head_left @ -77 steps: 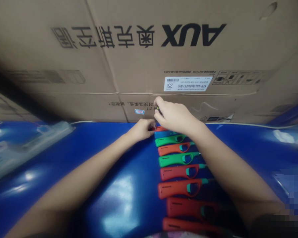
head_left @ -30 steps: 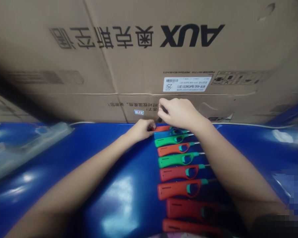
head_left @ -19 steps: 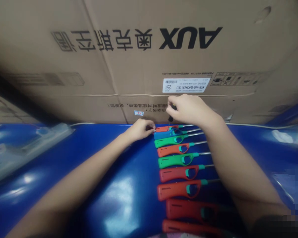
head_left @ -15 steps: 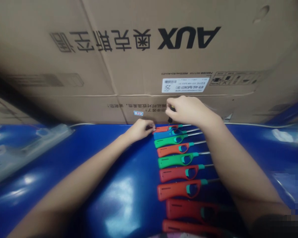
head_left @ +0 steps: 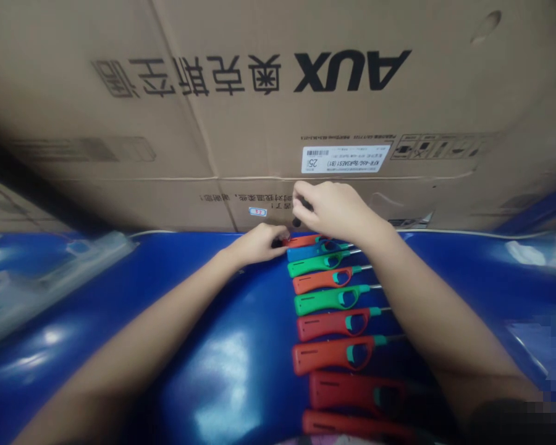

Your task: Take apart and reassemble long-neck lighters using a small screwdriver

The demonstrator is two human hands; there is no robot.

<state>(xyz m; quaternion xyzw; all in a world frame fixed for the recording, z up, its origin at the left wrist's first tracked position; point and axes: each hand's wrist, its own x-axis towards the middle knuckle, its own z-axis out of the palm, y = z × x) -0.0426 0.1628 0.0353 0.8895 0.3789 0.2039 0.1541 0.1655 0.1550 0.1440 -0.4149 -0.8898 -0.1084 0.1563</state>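
Several long-necked gas lighters lie side by side in a column, with orange, red, green and blue handles to the left and metal tubes to the right. My left hand (head_left: 258, 243) pinches the butt end of the farthest orange lighter (head_left: 303, 240), beside the cardboard box. A blue lighter (head_left: 306, 252) and a green lighter (head_left: 311, 264) lie just nearer. Above the far lighter, my right hand (head_left: 327, 207) is closed around a small screwdriver (head_left: 297, 222). Only a dark bit of the tool shows below the fingers; its tip is hard to make out.
A large cardboard box (head_left: 241, 136) with upside-down print stands like a wall along the back of the blue table (head_left: 204, 346). Clear plastic bags (head_left: 74, 272) lie at the left. A white crumpled piece (head_left: 526, 253) lies at the right, and a pale cord runs along the box's foot.
My right hand has shifted left with the screwdriver, toward the butt end of the far orange lighter. My left hand has stayed in place on that lighter.
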